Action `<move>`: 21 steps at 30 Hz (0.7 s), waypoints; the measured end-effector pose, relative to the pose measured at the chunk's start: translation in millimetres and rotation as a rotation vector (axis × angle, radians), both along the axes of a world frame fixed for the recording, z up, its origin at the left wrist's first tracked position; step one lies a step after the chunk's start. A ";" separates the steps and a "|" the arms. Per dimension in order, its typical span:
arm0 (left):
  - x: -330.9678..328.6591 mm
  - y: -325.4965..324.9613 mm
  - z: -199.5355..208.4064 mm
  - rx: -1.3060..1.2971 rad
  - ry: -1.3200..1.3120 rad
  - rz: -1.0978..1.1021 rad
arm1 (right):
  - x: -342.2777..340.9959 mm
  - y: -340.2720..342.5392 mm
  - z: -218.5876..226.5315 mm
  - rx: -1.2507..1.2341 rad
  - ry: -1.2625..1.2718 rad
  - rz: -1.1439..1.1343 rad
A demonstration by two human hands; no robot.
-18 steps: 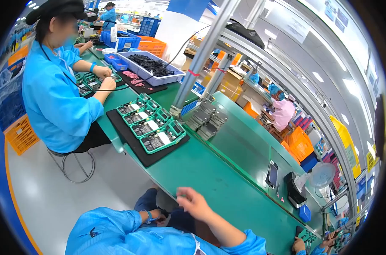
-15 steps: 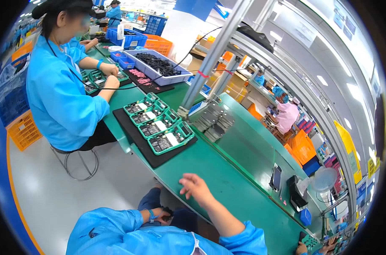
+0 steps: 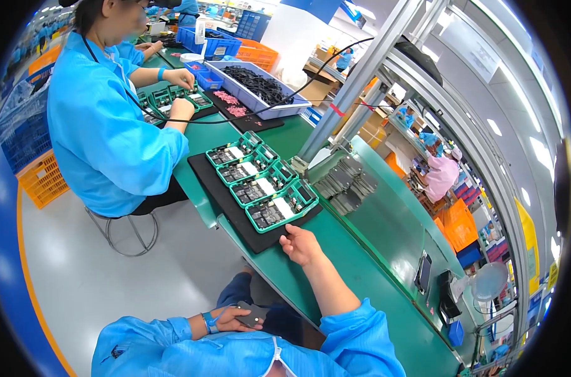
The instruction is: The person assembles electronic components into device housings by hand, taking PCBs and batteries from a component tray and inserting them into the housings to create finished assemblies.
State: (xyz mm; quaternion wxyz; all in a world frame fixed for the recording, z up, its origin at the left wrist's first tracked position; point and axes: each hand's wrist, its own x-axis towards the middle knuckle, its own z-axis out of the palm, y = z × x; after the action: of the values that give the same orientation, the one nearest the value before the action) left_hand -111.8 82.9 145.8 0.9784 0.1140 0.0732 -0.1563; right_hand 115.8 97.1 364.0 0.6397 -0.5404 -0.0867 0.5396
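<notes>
Green-framed units (image 3: 262,186), four of them in a slanting row, are set on a black mat (image 3: 260,242) on the green worktable (image 3: 376,270), at 11 o'clock from the right hand (image 3: 302,246). Each one is filled with small dark and silvery parts, and a white patch is seen in its middle. The right hand is held half open with its fingers loosely curled; nothing is seen gripped in it. Its fingertips are placed at the mat's near edge, just beside the nearest frame (whether the frame itself is touched cannot be told).

Between 7 and 8 o'clock from there, low over the lap, a flat dark plate (image 3: 252,315) is held in the left hand (image 3: 230,320), whose fingers are partly closed around it.

At 1 o'clock from the right hand, flat dark pieces (image 3: 348,183) are heaped beside a metal post. At 3 o'clock a phone-like device (image 3: 424,273) is laid down, and toward 4 o'clock a black box (image 3: 448,295) is placed near a small blue bin (image 3: 455,333). At 12 o'clock from the row, black parts (image 3: 254,85) are piled in a pale bin (image 3: 291,111). At 10 o'clock a seat is taken by a co-worker (image 3: 103,125), by whose hands more green frames (image 3: 148,116) are lined up.
</notes>
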 end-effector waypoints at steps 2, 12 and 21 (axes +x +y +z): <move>-0.2 -4.1 2.5 -0.024 -0.013 -0.010 | -0.3 -2.0 -5.5 0.000 -0.001 -0.011; 1.1 -33.5 -2.7 0.010 0.013 -0.036 | 9.7 -132.8 1.4 0.000 -0.101 -0.135; 39.6 -69.1 -0.9 0.163 0.152 -0.093 | 62.4 -325.6 -4.1 -0.220 -0.314 -0.402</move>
State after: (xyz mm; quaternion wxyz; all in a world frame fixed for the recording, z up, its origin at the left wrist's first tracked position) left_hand -72.3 13.7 145.0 0.9493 0.1843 0.1541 -0.2030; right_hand 178.2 -228.5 360.0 0.6501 -0.6901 -0.0168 0.3175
